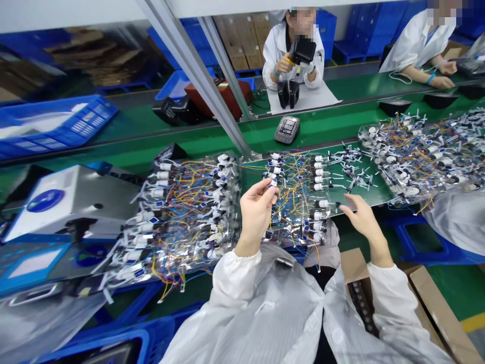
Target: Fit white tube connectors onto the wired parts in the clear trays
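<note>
My left hand is raised over the green bench with thumb and fingers pinched on a small white wired part. My right hand hovers at the bench's near edge, fingers stretched toward the parts and holding nothing. Between the hands lies a tray of white parts with coloured wires. Loose white pieces are scattered just beyond my right hand. Both my sleeves are white.
Large piles of wired parts lie at the left and right. A display device sits on the green belt. A metal post slants up. Two people in white work across the belt. Blue crates and a cardboard box surround me.
</note>
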Motion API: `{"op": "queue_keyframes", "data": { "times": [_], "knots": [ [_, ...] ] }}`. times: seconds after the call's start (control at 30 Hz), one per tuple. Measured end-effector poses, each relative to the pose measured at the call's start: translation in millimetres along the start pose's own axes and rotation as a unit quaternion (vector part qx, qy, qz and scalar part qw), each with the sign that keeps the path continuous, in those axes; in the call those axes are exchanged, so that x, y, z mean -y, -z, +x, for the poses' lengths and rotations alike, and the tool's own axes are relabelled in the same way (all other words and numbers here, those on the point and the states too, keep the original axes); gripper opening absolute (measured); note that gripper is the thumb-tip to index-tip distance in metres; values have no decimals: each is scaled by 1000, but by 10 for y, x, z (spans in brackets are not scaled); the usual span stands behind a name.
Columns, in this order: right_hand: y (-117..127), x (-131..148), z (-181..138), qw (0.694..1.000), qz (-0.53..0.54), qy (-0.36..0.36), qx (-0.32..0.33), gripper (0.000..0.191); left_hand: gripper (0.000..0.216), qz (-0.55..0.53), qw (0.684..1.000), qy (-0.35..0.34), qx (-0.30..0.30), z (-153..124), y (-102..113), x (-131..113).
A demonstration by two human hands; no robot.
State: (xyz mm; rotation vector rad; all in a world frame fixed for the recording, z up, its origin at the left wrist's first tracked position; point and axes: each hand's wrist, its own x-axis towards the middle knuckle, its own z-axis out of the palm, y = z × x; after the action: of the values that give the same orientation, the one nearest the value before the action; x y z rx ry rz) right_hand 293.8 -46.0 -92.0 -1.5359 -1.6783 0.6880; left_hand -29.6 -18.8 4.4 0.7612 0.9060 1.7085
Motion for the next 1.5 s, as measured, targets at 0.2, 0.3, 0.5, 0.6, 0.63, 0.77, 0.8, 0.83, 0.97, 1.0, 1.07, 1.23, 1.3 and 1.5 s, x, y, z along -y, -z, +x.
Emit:
{"op": "queue_keyframes", "data": {
  "times": [0.2, 0.3, 0.5, 0.6, 0.63, 0.77, 0.8, 0.83, 0.97, 1.0, 1.07, 1.23, 1.3, 1.5],
  "knots": [
    [-136, -322, -311, 960, 245, -136, -3, 54, 30, -44, 994, -96, -29, 11, -28, 16],
    [-316, -303, -261, 955, 275, -98, -51, 49, 32, -22, 998, -65, 4, 6, -63, 70],
    [-308, -202, -109, 985, 147, 31, -81, 15, 39, 33, 987, 88, 130, -42, -90, 339],
    [-293, -113, -20, 988, 77, 85, -103, 15, 40, 83, 967, 149, 192, -29, -130, 523],
    [-311, -76, 23, 986, 70, 96, -113, 14, 39, 99, 961, 156, 206, -22, -151, 585],
    [-502, 77, 235, 969, 202, 51, -132, 12, 36, 162, 945, 156, 236, 5, -235, 809],
    [-567, 108, 287, 959, 252, 28, -129, 15, 36, 173, 944, 154, 236, 12, -246, 861],
    [-632, 133, 335, 948, 294, 8, -123, 19, 36, 179, 943, 154, 233, 19, -252, 912],
    [-820, 180, 454, 931, 356, -25, -79, 25, 38, 174, 946, 170, 215, 55, -221, 1117],
    [-840, 182, 465, 929, 361, -31, -70, 25, 37, 172, 947, 172, 211, 66, -206, 1163],
    [-850, 183, 474, 926, 371, -34, -61, 25, 37, 169, 949, 174, 203, 87, -179, 1243],
    [-817, 184, 470, 932, 358, 14, -47, 14, 34, 164, 951, 175, 196, 115, -155, 1349],
    [-824, 180, 458, 930, 363, -29, -42, 16, 34, 169, 950, 173, 196, 116, -161, 1361],
    [-867, 153, 427, 920, 373, -101, -63, 29, 36, 175, 950, 174, 192, 109, -172, 1393]
  ]
}}
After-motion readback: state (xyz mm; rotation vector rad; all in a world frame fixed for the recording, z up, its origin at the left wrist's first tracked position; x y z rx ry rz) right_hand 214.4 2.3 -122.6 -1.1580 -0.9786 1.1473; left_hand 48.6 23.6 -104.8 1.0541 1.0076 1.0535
